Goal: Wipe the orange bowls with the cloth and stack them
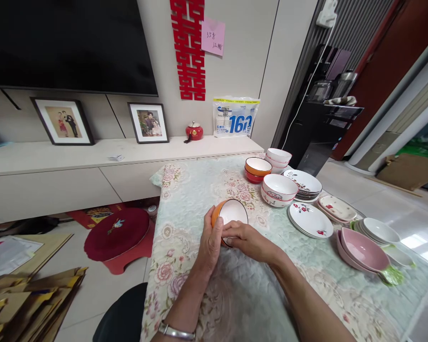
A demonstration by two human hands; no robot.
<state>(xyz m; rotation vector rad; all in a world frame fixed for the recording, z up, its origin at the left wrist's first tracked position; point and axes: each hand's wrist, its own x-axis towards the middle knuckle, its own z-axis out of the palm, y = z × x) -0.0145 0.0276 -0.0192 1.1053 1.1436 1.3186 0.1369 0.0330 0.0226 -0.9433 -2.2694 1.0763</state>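
Note:
An orange bowl (234, 210) with a white inside and dark rim is tilted toward me over the near half of the table. My left hand (211, 233) is wrapped round its left side, thumb near the rim. Fingers of my right hand (248, 241) grip the near edge of the bowl, touching the left thumb. Whether a second bowl sits beneath it is hidden by my hands. Beyond the hands, an orange bowl (258, 164) rests on a red bowl (254, 177). Beside them stand larger white bowls (278, 189) with red trim.
On the right are stacked white plates (310, 219), dark-patterned plates (302, 181), rectangular dishes (337, 208), small white bowls (381, 230) and pink bowls (365, 251). A floral cloth (185, 213) covers the table. A red stool (118, 235) stands at the left, with flattened cardboard (32, 304) on the floor.

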